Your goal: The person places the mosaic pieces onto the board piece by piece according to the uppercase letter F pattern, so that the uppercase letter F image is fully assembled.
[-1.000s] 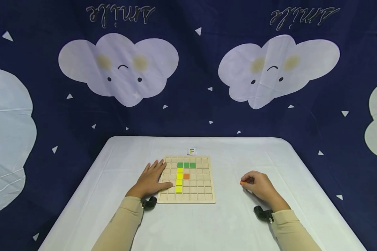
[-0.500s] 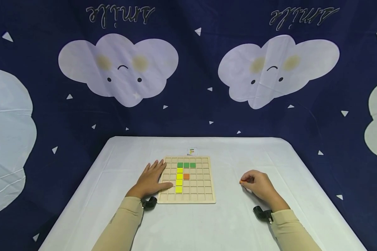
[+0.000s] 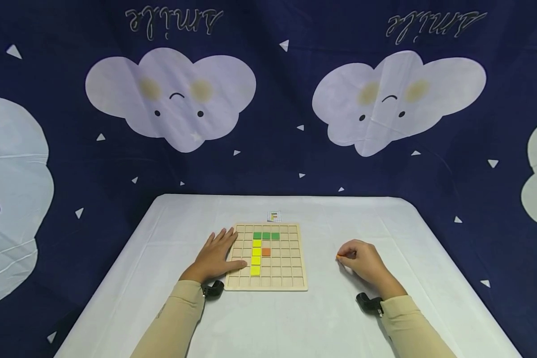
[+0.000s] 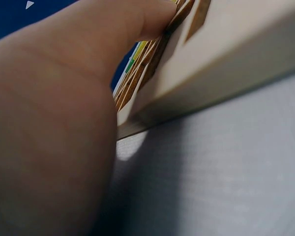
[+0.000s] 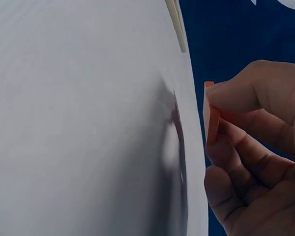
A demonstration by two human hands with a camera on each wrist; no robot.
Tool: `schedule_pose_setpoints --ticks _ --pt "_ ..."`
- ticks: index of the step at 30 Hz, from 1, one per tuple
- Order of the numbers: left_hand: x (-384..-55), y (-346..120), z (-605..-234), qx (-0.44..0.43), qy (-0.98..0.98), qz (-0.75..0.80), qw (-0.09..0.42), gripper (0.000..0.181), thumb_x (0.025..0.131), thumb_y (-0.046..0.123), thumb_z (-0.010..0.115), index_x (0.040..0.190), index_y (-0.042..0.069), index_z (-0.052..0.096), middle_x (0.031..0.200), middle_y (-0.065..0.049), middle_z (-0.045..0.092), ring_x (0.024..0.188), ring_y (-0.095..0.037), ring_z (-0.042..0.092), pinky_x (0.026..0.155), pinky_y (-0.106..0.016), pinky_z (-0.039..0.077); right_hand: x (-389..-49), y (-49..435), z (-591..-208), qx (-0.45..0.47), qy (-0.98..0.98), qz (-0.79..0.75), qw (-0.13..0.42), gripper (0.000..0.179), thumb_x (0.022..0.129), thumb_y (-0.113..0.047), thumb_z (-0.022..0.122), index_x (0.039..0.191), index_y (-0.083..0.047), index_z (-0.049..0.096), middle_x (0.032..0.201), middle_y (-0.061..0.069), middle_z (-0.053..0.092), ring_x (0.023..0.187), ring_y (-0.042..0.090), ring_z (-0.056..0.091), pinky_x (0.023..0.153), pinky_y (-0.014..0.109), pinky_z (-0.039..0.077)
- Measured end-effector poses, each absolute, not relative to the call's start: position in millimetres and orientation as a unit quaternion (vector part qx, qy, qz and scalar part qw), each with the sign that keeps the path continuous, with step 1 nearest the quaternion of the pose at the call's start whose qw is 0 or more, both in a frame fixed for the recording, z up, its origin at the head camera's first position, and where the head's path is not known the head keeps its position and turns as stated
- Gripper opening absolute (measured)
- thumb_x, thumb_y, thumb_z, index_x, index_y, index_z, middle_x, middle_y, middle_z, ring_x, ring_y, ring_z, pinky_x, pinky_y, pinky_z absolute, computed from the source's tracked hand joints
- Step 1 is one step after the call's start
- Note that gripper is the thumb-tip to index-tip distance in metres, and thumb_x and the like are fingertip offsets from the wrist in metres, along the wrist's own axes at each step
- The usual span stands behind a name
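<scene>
A square wooden grid board (image 3: 286, 287) lies on the table. Set in its cells are a row of green tiles (image 3: 266, 236), a column of yellow tiles (image 3: 256, 251) and one orange tile (image 3: 266, 252) beside that column. Fingers spread, my left hand (image 3: 215, 254) rests on the board's left edge, its thumb reaching over the grid. My right hand (image 3: 364, 261) is to the right of the board, above the table, and pinches another orange tile (image 5: 211, 115) between thumb and fingers. In the right wrist view that tile stands on edge.
Behind the board lies a small card (image 3: 274, 216) printed with a coloured grid pattern. A white cloth covers the table (image 3: 322, 318). A dark blue backdrop (image 3: 277, 164) with clouds hangs beyond its far edge. Each wrist carries a black camera.
Holding the orange tile, my right hand has shifted slightly left, toward the board, and a little farther up the table. My left hand and the tiles on the board stay put.
</scene>
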State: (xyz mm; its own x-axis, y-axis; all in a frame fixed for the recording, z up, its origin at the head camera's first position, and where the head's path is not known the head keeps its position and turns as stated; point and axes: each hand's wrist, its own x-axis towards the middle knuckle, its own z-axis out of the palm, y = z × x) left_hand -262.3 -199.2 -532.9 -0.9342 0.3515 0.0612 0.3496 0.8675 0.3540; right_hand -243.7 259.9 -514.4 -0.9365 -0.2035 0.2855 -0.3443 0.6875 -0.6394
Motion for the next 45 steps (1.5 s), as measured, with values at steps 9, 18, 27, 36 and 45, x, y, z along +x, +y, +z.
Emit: schedule_pose_setpoints --ticks 9,18,27,36,45 --pt "-261.8 -199.1 -533.4 0.182 0.967 0.181 0.003 0.111 0.086 0.078 0.062 0.165 0.005 0.034 0.172 -0.013 0.023 0.159 -0.033 0.014 0.127 -0.054 0.004 -255.6 232.2 -507.9 0.178 -0.910 0.363 0.089 0.014 0.086 -0.005 0.088 0.085 -0.015 0.078 0.091 -0.006 0.071 0.080 0.014 0.063 0.070 0.033 0.055" --pt "-262.4 -199.8 -532.9 0.179 0.967 0.179 0.001 0.111 0.086 0.077 0.063 0.165 0.005 0.034 0.172 -0.013 0.023 0.159 -0.033 0.014 0.127 -0.054 0.004 -271.7 184.4 -500.3 0.227 -0.894 0.377 0.082 0.016 0.085 -0.001 0.086 0.085 -0.015 0.079 0.094 -0.008 0.071 0.082 0.012 0.065 0.070 0.032 0.056" --pt "-261.8 -199.3 -533.2 0.181 0.967 0.179 0.001 0.111 0.086 0.078 0.062 0.165 0.005 0.034 0.172 -0.013 0.024 0.159 -0.034 0.014 0.127 -0.054 0.004 -279.9 142.0 -498.6 0.278 -0.886 0.369 0.037 0.015 0.087 0.002 0.082 0.088 -0.013 0.079 0.098 -0.006 0.069 0.087 0.011 0.065 0.076 0.032 0.059" --pt "-262.6 -200.4 -533.8 0.180 0.968 0.176 0.002 0.111 0.086 0.078 0.062 0.165 0.005 0.034 0.172 -0.013 0.023 0.159 -0.034 0.014 0.126 -0.054 0.004 -280.9 115.6 -498.6 0.310 -0.883 0.354 0.003 0.013 0.090 0.001 0.082 0.091 -0.012 0.079 0.102 -0.004 0.071 0.094 0.015 0.066 0.081 0.032 0.059" --pt "-263.2 -198.8 -534.8 0.180 0.968 0.174 0.000 0.110 0.086 0.078 0.062 0.165 0.005 0.035 0.172 -0.013 0.024 0.158 -0.034 0.015 0.127 -0.054 0.005 -286.6 99.8 -501.4 0.333 -0.886 0.324 -0.015 0.012 0.091 -0.001 0.082 0.092 -0.012 0.078 0.097 -0.005 0.070 0.092 0.013 0.066 0.081 0.034 0.058"
